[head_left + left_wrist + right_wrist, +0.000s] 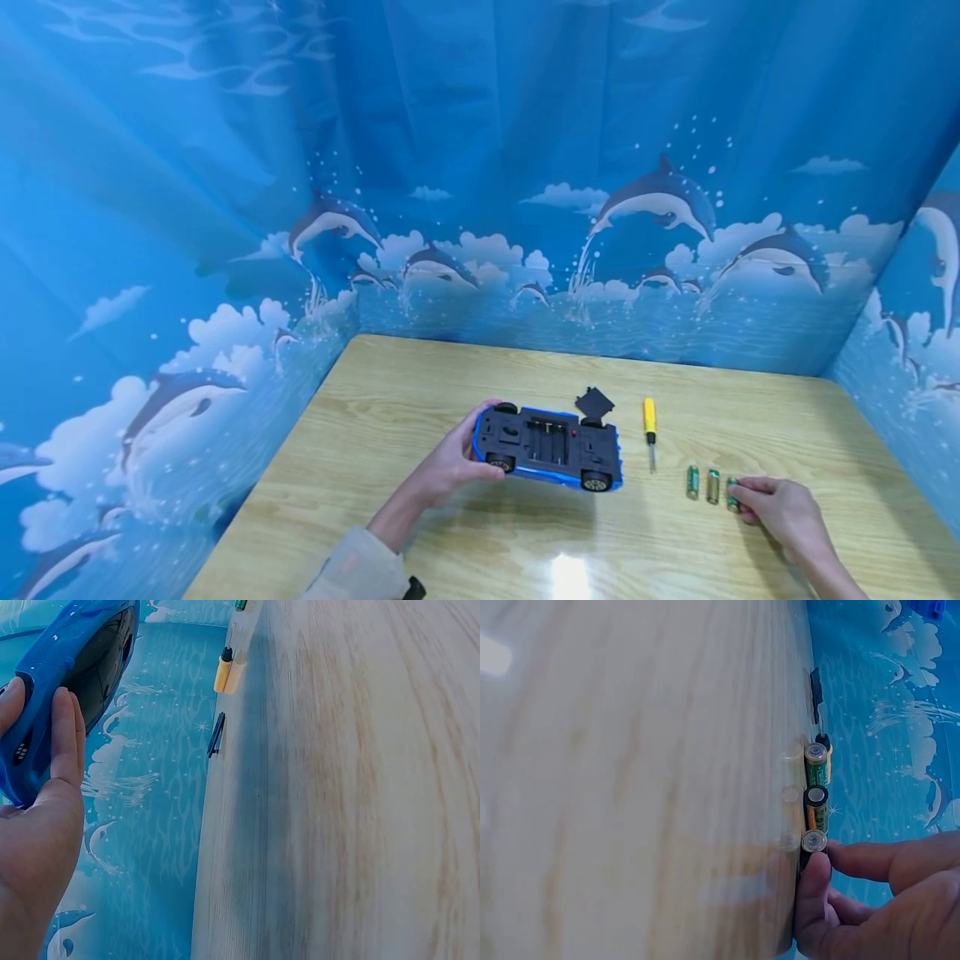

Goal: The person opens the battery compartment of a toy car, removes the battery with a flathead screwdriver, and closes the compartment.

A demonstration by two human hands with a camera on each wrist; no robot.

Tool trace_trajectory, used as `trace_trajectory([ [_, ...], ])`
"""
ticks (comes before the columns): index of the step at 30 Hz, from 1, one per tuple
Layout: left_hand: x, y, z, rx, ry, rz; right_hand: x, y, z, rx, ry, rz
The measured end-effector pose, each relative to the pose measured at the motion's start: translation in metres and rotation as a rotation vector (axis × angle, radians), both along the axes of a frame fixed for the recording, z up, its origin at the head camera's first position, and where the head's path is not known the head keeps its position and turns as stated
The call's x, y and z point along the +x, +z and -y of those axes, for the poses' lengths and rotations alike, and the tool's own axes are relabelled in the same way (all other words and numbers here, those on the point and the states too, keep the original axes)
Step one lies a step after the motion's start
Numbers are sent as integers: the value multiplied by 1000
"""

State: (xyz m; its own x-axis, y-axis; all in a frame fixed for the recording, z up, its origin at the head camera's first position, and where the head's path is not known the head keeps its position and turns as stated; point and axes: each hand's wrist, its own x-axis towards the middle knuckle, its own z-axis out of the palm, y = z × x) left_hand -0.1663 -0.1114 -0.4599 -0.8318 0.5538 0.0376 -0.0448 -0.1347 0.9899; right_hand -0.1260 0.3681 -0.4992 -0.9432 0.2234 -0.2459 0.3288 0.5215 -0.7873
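My left hand [455, 457] grips the rear or front end of a blue toy car [551, 447], held above the table with its black underside facing up. An uncovered battery compartment [548, 442] shows in the middle of that underside. In the left wrist view, fingers and thumb clasp the car's blue body [46, 671]. Over on the right, my right hand [782, 508] pinches the rightmost green battery [732, 493] between thumb and fingers. Two more batteries stand in the same row, a middle one [712, 487] and a left one [692, 482], both lying on the table.
A screwdriver with a yellow handle [649, 416] lies between the car and the batteries. Behind the car is a small black cover [595, 403]. The wooden table [420, 367] backs onto a blue dolphin-print curtain [480, 167].
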Motion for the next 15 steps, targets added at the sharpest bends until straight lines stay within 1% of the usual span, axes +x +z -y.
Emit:
trace_trajectory([
  [8,1,-1,0,10,-4,4,1,0,0,-51,-33,41],
  [15,1,-1,1,7,-2,7,4,1,-2,-153,-43,46],
])
